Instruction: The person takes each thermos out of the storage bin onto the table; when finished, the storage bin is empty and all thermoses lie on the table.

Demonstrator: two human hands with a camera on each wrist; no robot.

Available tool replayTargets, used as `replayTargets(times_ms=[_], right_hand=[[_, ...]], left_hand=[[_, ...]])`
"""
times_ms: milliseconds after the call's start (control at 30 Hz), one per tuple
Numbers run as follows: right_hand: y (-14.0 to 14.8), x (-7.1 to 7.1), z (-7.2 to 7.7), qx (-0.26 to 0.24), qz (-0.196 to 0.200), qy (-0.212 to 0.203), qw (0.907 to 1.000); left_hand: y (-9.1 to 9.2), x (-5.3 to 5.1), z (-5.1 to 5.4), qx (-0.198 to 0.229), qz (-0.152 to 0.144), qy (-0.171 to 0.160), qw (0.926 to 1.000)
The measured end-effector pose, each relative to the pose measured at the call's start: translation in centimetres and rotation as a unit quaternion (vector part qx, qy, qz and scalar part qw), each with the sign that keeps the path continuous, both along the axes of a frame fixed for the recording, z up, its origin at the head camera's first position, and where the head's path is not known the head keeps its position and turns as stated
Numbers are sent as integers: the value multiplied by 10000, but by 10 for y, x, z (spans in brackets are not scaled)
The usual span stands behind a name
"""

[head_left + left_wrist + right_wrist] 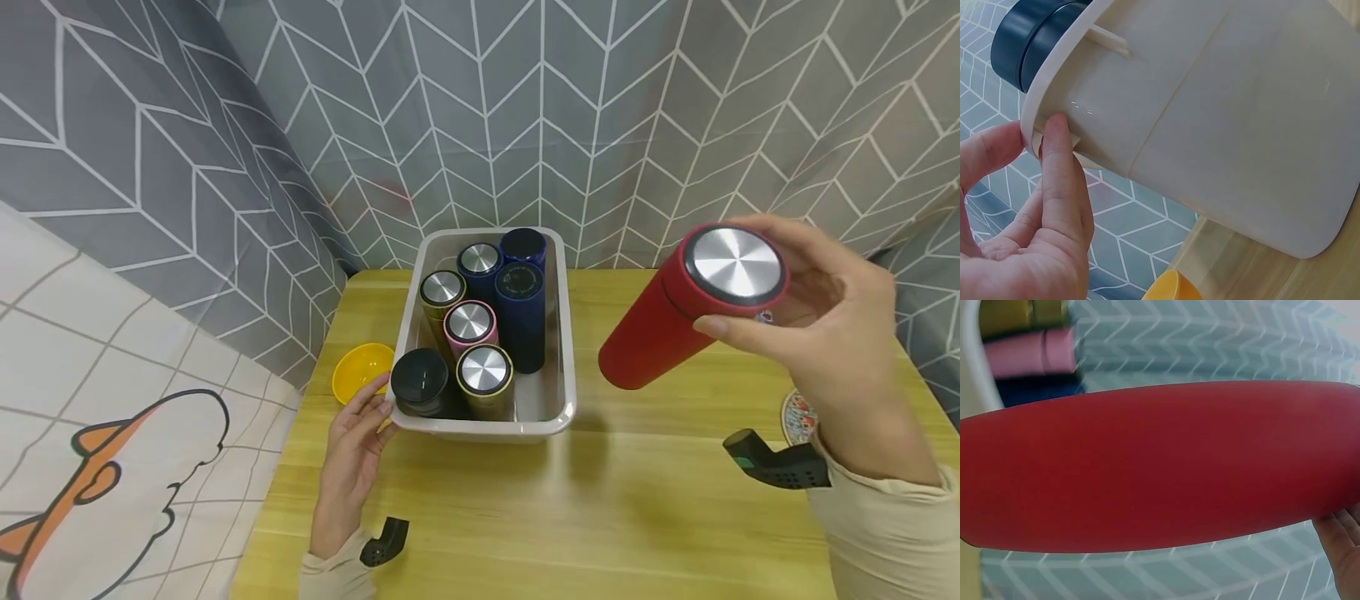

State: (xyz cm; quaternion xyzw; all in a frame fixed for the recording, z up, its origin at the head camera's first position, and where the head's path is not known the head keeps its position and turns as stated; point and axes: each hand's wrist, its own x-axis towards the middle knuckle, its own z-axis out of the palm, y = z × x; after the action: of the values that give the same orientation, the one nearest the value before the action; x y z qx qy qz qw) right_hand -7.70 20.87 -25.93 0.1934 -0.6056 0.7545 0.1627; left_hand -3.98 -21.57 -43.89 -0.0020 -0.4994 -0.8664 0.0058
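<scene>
A red thermos [667,312] with a silver-topped lid is held up in the air by my right hand [832,308], right of the bin and tilted. In the right wrist view the red thermos [1160,469] fills the middle. My left hand [356,446] pinches the near left corner of a white plastic bin [566,367], thumb and fingers on its rim in the left wrist view. Standing in the bin are several thermoses: a black one [420,379], two gold ones, a pink one [470,321] and some dark blue ones [521,321].
A yellow bowl [360,371] sits left of the bin on the wooden table [480,517]. A round patterned disc [798,417] lies on the right, partly behind my right wrist. Grey chevron curtains [562,125] hang behind and at the sides.
</scene>
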Motion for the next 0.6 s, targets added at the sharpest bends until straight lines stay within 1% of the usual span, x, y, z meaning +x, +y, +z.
replayTargets(times_ms=[67,133,200,233,300,367,400,467,533,600], right_hand=[[11,-1,-6,53,-261,-305,9992],[22,-4,-15,118,-432,-600,9972],[32,-8,-26,325,-687,-928,9928],[38,-10,-31,452,-840,-1156,9887],[50,-15,-42,966,-1274,-1608,9740],[62,-22,-52,1477,-1696,-2009,9535],[68,-27,-57,1691,-1862,-2178,9430],[79,-35,-66,1969,-2095,-2416,9268],[89,-44,-75,1846,-2122,-2520,9259],[97,-51,-83,1564,-2076,-2592,9302]], left_hand=[[0,0,0,8,-12,10,10000],[0,1,0,33,-19,11,10000],[0,1,0,44,-23,-7,10000],[0,2,0,55,-25,-18,10000],[0,2,0,59,-43,-30,10000],[0,3,-1,60,-62,-33,10000],[0,2,-1,56,-67,-27,10000],[0,2,-1,62,-78,-5,10000],[1,2,-1,90,-88,29,9999],[1,1,-1,112,-110,76,9998]])
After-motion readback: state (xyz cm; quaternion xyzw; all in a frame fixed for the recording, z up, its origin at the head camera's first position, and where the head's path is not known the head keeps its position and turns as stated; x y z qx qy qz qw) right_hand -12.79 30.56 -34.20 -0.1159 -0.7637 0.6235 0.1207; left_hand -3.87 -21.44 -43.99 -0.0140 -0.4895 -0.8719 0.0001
